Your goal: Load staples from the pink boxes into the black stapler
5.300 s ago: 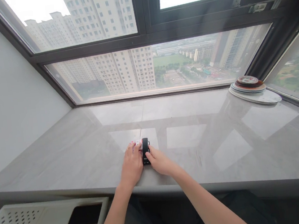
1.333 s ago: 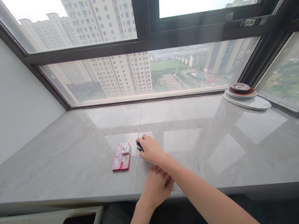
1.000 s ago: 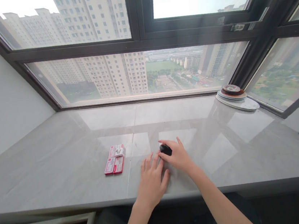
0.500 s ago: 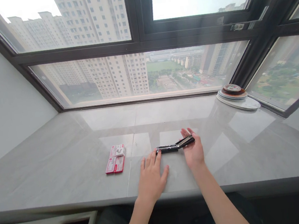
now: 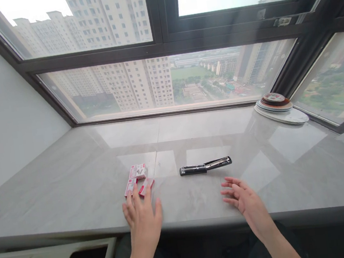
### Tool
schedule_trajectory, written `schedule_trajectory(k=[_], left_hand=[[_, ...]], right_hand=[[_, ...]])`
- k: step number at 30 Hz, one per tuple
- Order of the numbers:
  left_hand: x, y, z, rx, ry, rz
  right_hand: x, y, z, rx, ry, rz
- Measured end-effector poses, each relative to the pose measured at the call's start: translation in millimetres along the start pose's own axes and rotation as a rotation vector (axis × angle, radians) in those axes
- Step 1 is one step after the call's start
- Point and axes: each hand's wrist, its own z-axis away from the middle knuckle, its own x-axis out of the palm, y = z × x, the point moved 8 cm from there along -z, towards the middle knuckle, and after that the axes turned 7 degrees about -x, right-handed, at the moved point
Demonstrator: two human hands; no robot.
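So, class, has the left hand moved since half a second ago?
Yes: the left hand has moved leftward, from below the window's upright post to the small boxes left of it.

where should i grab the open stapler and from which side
Probably the left half of the stapler, pinched across its long sides from above: it looks flat on the counter, while the right half angles away at the middle joint and might swing.

place: looks like a high-rise home | dark-framed window (image 5: 162, 48) | apartment towers (image 5: 111, 17) beyond the window | grey marbled desk (image 5: 206, 200) along its foot | plain pale wall (image 5: 3, 112) left of it | stack of plate-like discs (image 5: 277, 106) by its right corner
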Motion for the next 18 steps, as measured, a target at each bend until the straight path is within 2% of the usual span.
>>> schedule_trajectory(k=[2, 4, 6, 9, 13, 18], left_hand=[[3, 14, 8, 0.113, -0.103, 0.093], [10, 39, 14, 0.238, -0.217, 0.231], [19, 68, 17, 0.334, -0.317, 0.363], [33, 103, 15, 0.393, -0.396, 0.493], [44, 119, 6, 0.415, -0.453, 0.587], [44, 105, -3, 0.394, -0.442, 0.602]], right_hand=[[18, 8, 5, 0.076, -0.190, 0.226], [37, 12, 4, 0.089, -0.341, 0.404], [54, 12, -3, 0.081, -0.431, 0.494], [69, 12, -19, 0.106, -0.482, 0.509], [63, 5, -40, 0.073, -0.489, 0.572], [28, -8, -54, 0.066, -0.421, 0.766]])
